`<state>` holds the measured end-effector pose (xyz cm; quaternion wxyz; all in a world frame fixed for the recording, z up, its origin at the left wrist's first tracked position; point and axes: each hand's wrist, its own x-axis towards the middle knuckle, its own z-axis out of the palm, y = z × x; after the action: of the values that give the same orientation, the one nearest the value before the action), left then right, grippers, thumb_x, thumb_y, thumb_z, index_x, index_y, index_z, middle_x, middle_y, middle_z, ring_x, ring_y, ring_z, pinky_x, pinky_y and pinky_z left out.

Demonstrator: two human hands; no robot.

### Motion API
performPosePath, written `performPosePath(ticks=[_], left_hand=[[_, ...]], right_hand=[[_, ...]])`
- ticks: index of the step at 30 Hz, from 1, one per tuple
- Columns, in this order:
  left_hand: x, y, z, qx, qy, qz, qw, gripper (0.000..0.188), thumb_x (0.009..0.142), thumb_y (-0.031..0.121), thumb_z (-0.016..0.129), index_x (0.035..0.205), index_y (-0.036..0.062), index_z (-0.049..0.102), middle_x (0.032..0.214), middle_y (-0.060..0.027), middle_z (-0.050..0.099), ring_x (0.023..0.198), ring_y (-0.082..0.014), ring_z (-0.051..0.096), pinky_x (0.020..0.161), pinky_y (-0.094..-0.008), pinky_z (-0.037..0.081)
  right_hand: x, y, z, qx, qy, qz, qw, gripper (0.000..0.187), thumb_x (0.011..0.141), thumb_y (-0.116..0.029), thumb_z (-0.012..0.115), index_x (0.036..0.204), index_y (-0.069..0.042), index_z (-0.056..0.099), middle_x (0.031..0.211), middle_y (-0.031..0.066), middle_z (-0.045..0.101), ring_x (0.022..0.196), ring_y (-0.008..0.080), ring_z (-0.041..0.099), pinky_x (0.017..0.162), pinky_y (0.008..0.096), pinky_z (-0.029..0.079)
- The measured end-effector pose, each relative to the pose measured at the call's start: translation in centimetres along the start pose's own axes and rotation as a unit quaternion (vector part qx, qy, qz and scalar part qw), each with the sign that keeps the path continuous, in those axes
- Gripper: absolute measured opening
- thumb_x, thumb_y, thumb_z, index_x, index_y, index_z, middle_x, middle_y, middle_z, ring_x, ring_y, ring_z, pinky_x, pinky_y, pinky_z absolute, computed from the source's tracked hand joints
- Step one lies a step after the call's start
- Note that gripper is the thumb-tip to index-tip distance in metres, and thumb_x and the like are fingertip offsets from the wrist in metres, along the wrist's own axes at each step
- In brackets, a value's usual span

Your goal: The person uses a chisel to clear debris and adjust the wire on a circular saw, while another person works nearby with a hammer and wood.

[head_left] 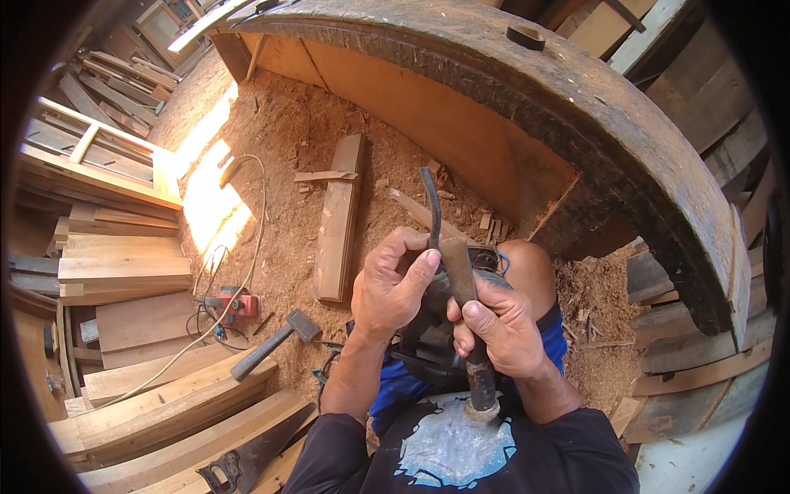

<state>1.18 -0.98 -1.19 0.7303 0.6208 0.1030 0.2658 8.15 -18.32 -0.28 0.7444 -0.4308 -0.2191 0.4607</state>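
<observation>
Pinched between the thumb and fingers of my left hand (393, 280) is a short, narrow dark strip (432, 202), bent at its upper end. Whether it is tape or rubber I cannot tell. My right hand (502, 325) is wrapped around what looks like a chisel (457, 262), its brownish flat end pointing up and away from me. The chisel's dark handle (480, 375) runs down toward my shirt and ends in a pale ring. My left thumb is close beside the flat end; contact there is unclear.
A large curved workbench (559, 62) bears a black tape roll (525, 37). On the sawdust floor lie a plank (340, 218), a hammer (280, 342) and a red power tool (237, 305) with a cord. Stacked boards (123, 267) line the left; a handsaw (220, 476) lies lower left.
</observation>
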Motion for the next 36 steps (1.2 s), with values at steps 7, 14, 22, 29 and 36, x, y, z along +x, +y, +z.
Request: performPosePath(ticks=[7, 14, 22, 29, 36], left_hand=[[0.0, -0.2, 0.0, 0.010, 0.002, -0.012, 1.000, 0.013, 0.100, 0.010, 0.063, 0.108, 0.0002, 0.065, 0.094, -0.0013, 0.067, 0.086, -0.0061, 0.059, 0.077, -0.0223, 0.049], [0.2, 0.0, -0.1, 0.083, 0.003, 0.023, 0.996, 0.012, 0.099, 0.007, 0.062, 0.109, 0.0006, 0.065, 0.091, -0.0005, 0.066, 0.081, -0.0059, 0.058, 0.072, -0.0229, 0.049], [0.3, 1.0, 0.6, 0.193, 0.021, 0.084, 0.977, 0.014, 0.097, 0.002, 0.060, 0.110, 0.0002, 0.065, 0.089, -0.0024, 0.065, 0.078, -0.0072, 0.059, 0.069, -0.0241, 0.049], [0.2, 0.5, 0.4, 0.159, 0.019, 0.095, 0.982, 0.015, 0.097, 0.003, 0.059, 0.110, 0.0000, 0.065, 0.089, -0.0026, 0.066, 0.079, -0.0084, 0.061, 0.070, -0.0249, 0.050], [0.4, 0.4, 0.2, 0.180, 0.024, 0.107, 0.977, 0.014, 0.096, 0.004, 0.060, 0.109, 0.0009, 0.065, 0.084, -0.0034, 0.062, 0.075, -0.0074, 0.058, 0.065, -0.0250, 0.049]], right_hand=[[-0.2, -0.4, -0.3, -0.013, -0.002, 0.002, 1.000, 0.043, 0.105, -0.019, 0.058, 0.141, 0.003, 0.051, 0.099, 0.0060, 0.061, 0.066, 0.0081, 0.055, 0.061, 0.0248, 0.051], [0.1, -0.3, 0.3, 0.045, 0.008, 0.017, 0.999, 0.038, 0.104, -0.019, 0.060, 0.135, 0.002, 0.055, 0.099, 0.0070, 0.061, 0.065, 0.0086, 0.056, 0.060, 0.0260, 0.052], [0.1, 0.2, 1.1, 0.097, 0.003, -0.005, 0.995, 0.043, 0.106, -0.014, 0.056, 0.147, -0.003, 0.050, 0.098, 0.0042, 0.062, 0.065, 0.0076, 0.055, 0.061, 0.0250, 0.052], [0.3, 0.6, 1.6, 0.087, 0.013, -0.026, 0.996, 0.035, 0.104, -0.018, 0.059, 0.130, 0.005, 0.056, 0.098, 0.0090, 0.062, 0.063, 0.0089, 0.056, 0.056, 0.0269, 0.052], [0.3, 0.5, 1.8, 0.075, 0.016, -0.038, 0.996, 0.036, 0.104, -0.018, 0.059, 0.132, 0.005, 0.054, 0.100, 0.0094, 0.061, 0.063, 0.0082, 0.055, 0.057, 0.0262, 0.052]])
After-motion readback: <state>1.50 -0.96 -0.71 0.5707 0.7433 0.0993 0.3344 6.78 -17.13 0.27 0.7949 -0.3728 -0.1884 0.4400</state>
